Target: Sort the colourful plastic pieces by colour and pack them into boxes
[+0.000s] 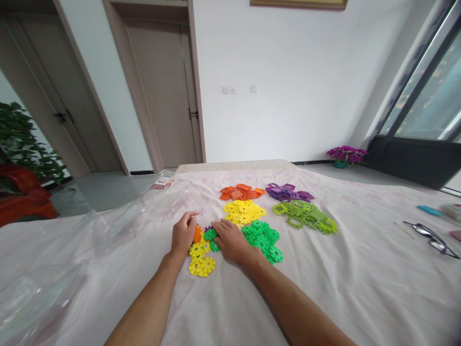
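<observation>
Between my two hands lies a small mixed group of notched plastic flower discs: yellow discs (202, 266), an orange disc (197, 234) and green discs (211, 234), with a bit of purple behind. My left hand (183, 234) is cupped at the group's left side, beside the orange disc, fingers bent and the index stretched out. The thumb is hidden. My right hand (232, 241) lies palm down with fingers stretched and thumb apart, touching the green discs at the group's right side. A larger green pile (262, 238) sits just right of this hand.
Beyond my hands are a yellow pile (245, 212), an orange pile (240, 192), a purple pile (288, 192) and a light green pile (306, 216). Clear plastic packaging (122, 221) covers the left of the cloth (360, 283). Eyeglasses (430, 238) rest at the right.
</observation>
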The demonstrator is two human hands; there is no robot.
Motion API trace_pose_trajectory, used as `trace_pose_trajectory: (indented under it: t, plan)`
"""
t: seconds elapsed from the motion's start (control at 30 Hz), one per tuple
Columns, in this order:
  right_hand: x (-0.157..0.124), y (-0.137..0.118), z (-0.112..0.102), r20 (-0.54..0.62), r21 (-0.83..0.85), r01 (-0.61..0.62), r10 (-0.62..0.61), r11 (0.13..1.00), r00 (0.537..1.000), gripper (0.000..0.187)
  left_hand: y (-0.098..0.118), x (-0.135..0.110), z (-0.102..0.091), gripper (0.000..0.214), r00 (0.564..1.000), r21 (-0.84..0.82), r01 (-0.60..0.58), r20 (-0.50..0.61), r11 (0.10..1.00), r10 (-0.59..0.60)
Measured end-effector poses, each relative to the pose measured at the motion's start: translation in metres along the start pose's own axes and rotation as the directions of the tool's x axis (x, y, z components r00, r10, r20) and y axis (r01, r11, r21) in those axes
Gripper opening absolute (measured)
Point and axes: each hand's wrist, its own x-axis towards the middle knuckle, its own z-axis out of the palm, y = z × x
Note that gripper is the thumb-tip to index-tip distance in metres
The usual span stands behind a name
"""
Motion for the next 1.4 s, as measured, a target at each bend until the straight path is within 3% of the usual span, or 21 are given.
trace_pose_trajectory:
  t: [0.1,0.23,0.33,0.47,0.57,0.67,0.73,0.8,0.9,0.97,1.03,1.1,1.17,1.2,1.27,1.4]
  plan:
    - [-0.001,0.005,0.0,-0.004,0.049,-0.007,0.007,0.999,1.0,0.048,-0.002,0.001,0.001,0.029,0.999,-0.037,0.021,0.029,0.999,-0.02]
    - [0.001,0.004,0.002,-0.12,0.083,-0.018,0.028,0.996,0.992,0.047,-0.003,0.0,0.001,0.028,0.997,-0.024,-0.006,0.083,1.0,0.008]
    - [0.001,0.001,0.001,-0.162,0.032,-0.025,0.03,0.999,0.986,0.047,-0.004,0.0,0.001,0.026,0.994,-0.004,-0.026,0.102,1.0,0.026]
    - [0.0,0.001,-0.003,-0.171,-0.021,-0.007,0.003,1.0,0.985,0.031,-0.003,0.0,0.001,0.025,0.996,0.027,-0.026,0.086,0.999,0.023]
    - [0.001,0.006,-0.007,-0.247,0.057,-0.028,0.041,0.998,0.968,0.025,-0.002,0.0,0.0,0.026,0.996,0.048,-0.028,0.086,0.998,0.024]
    - [0.006,0.018,-0.012,-0.295,0.235,-0.084,0.154,0.968,0.943,0.022,-0.002,0.0,0.0,0.026,0.996,0.069,-0.069,0.069,0.995,0.064]
    - [0.01,0.031,-0.018,-0.239,0.396,-0.172,0.282,0.902,0.929,0.024,-0.004,0.001,0.001,0.026,0.993,0.083,-0.114,0.037,0.99,0.111]
    - [0.012,0.045,-0.025,-0.106,0.545,-0.277,0.393,0.791,0.913,0.025,-0.007,0.002,0.002,0.026,0.99,0.092,-0.143,0.007,0.985,0.143]
    - [0.009,0.067,-0.037,0.052,0.673,-0.379,0.47,0.635,0.881,0.021,-0.011,0.002,0.003,0.026,0.991,0.099,-0.135,-0.008,0.986,0.136]
    - [0.006,0.081,-0.046,0.062,0.768,-0.376,0.525,0.517,0.849,0.018,-0.011,0.002,0.003,0.027,0.993,0.102,-0.119,-0.002,0.988,0.119]
    - [0.004,0.096,-0.055,-0.02,0.904,-0.249,0.618,0.347,0.786,0.019,-0.012,0.002,0.004,0.027,0.994,0.1,-0.11,-0.002,0.989,0.111]
    - [0.003,0.109,-0.064,-0.145,0.978,-0.018,0.743,0.207,0.653,0.026,-0.012,0.002,0.004,0.028,0.994,0.099,-0.109,-0.005,0.989,0.11]
    - [0.002,0.12,-0.067,-0.215,0.976,0.131,0.838,0.171,0.501,0.034,-0.013,0.003,0.004,0.028,0.993,0.112,-0.113,-0.002,0.987,0.114]
    - [0.002,0.124,-0.067,-0.22,0.975,0.141,0.862,0.174,0.456,0.037,-0.013,0.003,0.004,0.028,0.993,0.121,-0.118,0.004,0.986,0.118]
    - [0.001,0.128,-0.064,-0.207,0.978,0.085,0.874,0.189,0.439,0.041,-0.013,0.003,0.005,0.027,0.992,0.138,-0.126,0.021,0.982,0.125]
    - [0.001,0.132,-0.051,-0.25,0.951,-0.045,0.845,0.306,0.473,0.043,-0.016,0.002,0.006,0.028,0.994,0.16,-0.107,0.05,0.981,0.1]
